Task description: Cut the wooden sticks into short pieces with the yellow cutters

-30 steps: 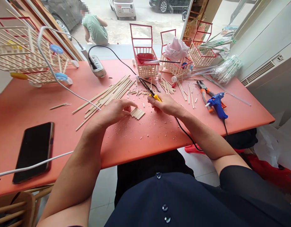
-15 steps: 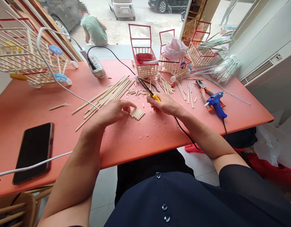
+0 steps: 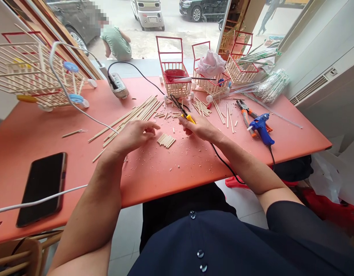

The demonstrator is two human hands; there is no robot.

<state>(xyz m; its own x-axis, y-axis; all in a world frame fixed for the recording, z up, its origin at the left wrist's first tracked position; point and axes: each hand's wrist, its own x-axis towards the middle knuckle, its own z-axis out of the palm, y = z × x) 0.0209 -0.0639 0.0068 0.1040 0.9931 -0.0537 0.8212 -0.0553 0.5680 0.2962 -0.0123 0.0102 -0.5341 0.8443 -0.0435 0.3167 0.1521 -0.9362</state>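
My right hand (image 3: pixel 201 128) is closed around yellow-handled pliers (image 3: pixel 190 118), their dark jaws pointing away from me toward the small red-trimmed basket. Over the table, my left hand (image 3: pixel 138 134) has its index finger stretched out and the other fingers loosely curled; I see nothing in it. Just to its right, apart from the fingertips, short cut sticks (image 3: pixel 166 140) lie side by side in a slanted row. Long thin wooden sticks (image 3: pixel 136 115) are fanned out beyond my left hand. Small cut pieces (image 3: pixel 166 115) and crumbs lie scattered near the pliers.
Small stick-built carts (image 3: pixel 177 86) stand along the back, one holding a pink cloth (image 3: pixel 211 63). A larger cart (image 3: pixel 27 73) is at left, near a power strip (image 3: pixel 118 86). A phone (image 3: pixel 42 188) lies front left; a blue glue gun (image 3: pixel 261 126) and orange-handled pliers (image 3: pixel 246 111) lie right.
My left hand has drawn back slightly to the left, away from the row of short sticks. The right hand still grips the pliers in nearly the same spot. The view has tilted slightly.
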